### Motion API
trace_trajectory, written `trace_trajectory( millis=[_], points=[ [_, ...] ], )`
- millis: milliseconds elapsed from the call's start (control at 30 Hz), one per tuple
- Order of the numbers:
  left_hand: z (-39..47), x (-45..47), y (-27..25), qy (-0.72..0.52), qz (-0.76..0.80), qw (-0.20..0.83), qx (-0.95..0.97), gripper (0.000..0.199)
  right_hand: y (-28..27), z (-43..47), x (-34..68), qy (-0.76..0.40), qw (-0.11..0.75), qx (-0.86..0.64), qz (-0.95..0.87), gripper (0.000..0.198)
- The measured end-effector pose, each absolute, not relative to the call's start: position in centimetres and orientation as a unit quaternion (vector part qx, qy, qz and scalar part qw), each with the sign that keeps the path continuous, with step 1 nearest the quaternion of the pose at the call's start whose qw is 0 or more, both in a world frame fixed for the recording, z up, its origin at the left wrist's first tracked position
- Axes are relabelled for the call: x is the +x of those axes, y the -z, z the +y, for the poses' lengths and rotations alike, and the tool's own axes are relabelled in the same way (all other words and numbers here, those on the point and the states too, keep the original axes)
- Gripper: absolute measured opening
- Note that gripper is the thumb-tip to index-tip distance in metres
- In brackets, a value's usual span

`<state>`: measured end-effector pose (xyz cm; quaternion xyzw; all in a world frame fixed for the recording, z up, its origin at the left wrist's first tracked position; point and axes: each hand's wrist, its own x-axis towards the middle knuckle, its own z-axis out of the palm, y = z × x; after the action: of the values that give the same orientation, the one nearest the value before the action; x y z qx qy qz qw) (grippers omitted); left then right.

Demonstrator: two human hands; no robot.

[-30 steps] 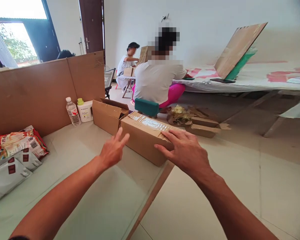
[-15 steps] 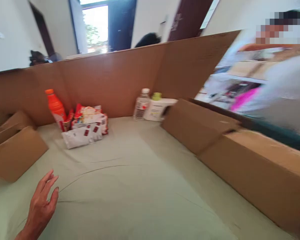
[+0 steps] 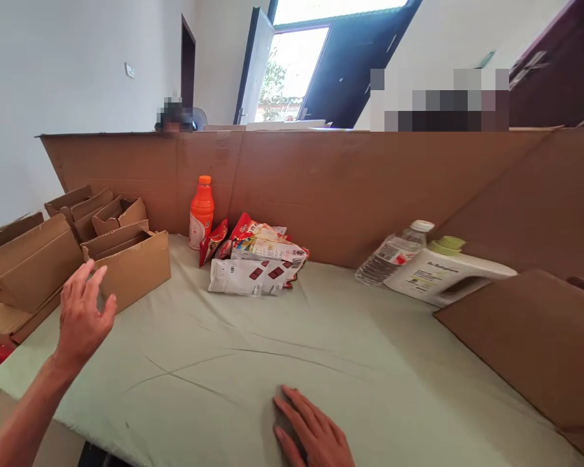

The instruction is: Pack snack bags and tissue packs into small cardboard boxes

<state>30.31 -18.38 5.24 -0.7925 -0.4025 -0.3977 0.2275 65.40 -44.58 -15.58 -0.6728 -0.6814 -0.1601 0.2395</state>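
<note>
My left hand is raised with its fingers apart and holds nothing; it overlaps the near cardboard box, and whether it touches is unclear. Low over the pale green cloth, my right hand has its fingers stretched out and nothing in them. Farther back stands an orange bottle beside a small red packet. To its right lie red and yellow snack packets, with white packets in front of them.
Open cardboard boxes crowd the left edge. At the right, a clear plastic bottle and a white jug with a green cap stand beside a cardboard box. A cardboard wall runs along the back. People are partly visible behind it.
The view has swung left, bringing more boxes into sight. My left hand now appears higher, by the near box. My right hand has come into view at the bottom.
</note>
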Motion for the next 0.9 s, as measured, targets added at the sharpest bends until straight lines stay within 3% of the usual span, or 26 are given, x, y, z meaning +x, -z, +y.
trace_trajectory(
  millis=[167,333,567,733,900],
  points=[
    [-12.0,30.7,-7.1,0.343,-0.44,0.157,-0.815,0.051,15.4,-44.0,65.0,0.166,0.265,-0.681,-0.662,0.035],
    [-10.5,31.2,-7.3,0.336,-0.38,0.11,-0.855,0.03,15.4,-44.1,65.0,0.163,0.269,-0.687,-0.655,0.034],
    [-19.8,32.7,-6.6,0.347,-0.205,0.017,-0.915,0.016,15.9,-44.1,65.1,0.16,0.261,-0.696,-0.65,0.036],
    [-26.9,33.9,-7.2,0.302,-0.09,-0.112,-0.943,0.024,16.3,-44.6,65.1,0.141,0.267,-0.701,-0.646,0.036],
    [-29.0,34.4,-6.6,0.345,-0.103,-0.103,-0.927,0.025,16.5,-44.8,64.8,0.111,0.281,-0.721,-0.623,0.042]
  ],
)
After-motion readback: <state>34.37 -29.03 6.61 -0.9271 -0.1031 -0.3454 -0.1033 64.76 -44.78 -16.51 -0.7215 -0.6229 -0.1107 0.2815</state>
